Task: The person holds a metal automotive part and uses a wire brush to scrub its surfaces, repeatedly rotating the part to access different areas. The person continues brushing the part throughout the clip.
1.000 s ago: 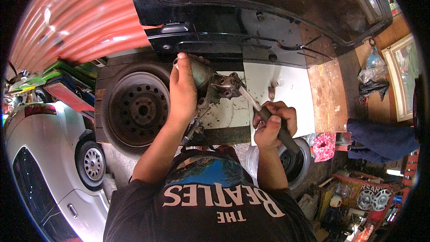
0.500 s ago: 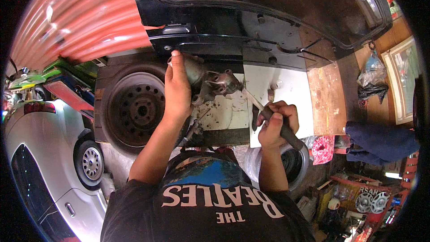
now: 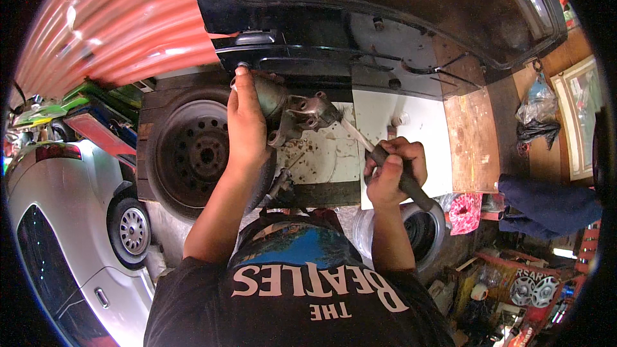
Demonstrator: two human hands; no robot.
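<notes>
My left hand is closed round a greasy metal car part, with the thumb stretched along its near side. The part has a rounded cylinder and a cast bracket with holes, and is tilted above the work surface. My right hand grips the thick dark handle of a tool with a pale, narrow shaft. Its tip meets the right end of the bracket; the exact shape of the tip is too small to tell. Below the part, dark crumbs of dirt lie on a white sheet.
A tyre on a steel wheel lies left of my hands. A small dark metal part sits near the front edge. Beyond stands a black vehicle panel; a silver car is at the left. Another tyre lies below the right edge.
Both hands have shifted slightly left with the metal part and the tool. The tool's tip stays at the bracket's end.
</notes>
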